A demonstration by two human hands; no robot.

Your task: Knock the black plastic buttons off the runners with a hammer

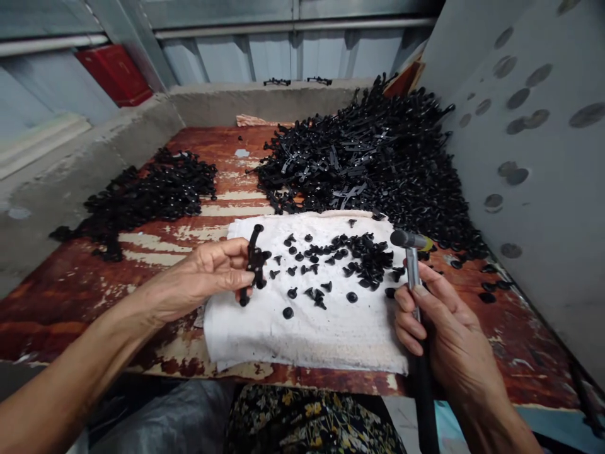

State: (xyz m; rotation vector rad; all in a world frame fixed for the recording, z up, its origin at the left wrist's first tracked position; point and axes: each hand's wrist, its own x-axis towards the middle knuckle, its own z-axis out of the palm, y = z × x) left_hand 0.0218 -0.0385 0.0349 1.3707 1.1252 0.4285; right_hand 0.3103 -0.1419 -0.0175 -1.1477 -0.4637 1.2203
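Observation:
Between the fingers and thumb of my left hand (pixel 212 271) is a black jointed bracket (pixel 256 260) with round knobs at its ends, held up over the left part of a white cloth (pixel 302 343). My right hand (pixel 444 321) grips a mallet (pixel 413 268) by its shaft, head upward, at the cloth's right edge. The mallet has a dark face, a yellowish far end and a black handle. Small black disc-headed pegs (pixel 368 258) lie scattered and heaped on the cloth between both hands.
A large pile of black brackets (pixel 350 151) covers the back right of the worn red table (pixel 161 340). Another heap of brackets (pixel 155 195) lies at the left. Two brackets (pixel 276 82) rest on the rear ledge. A spotted grey panel (pixel 534 164) borders the right side.

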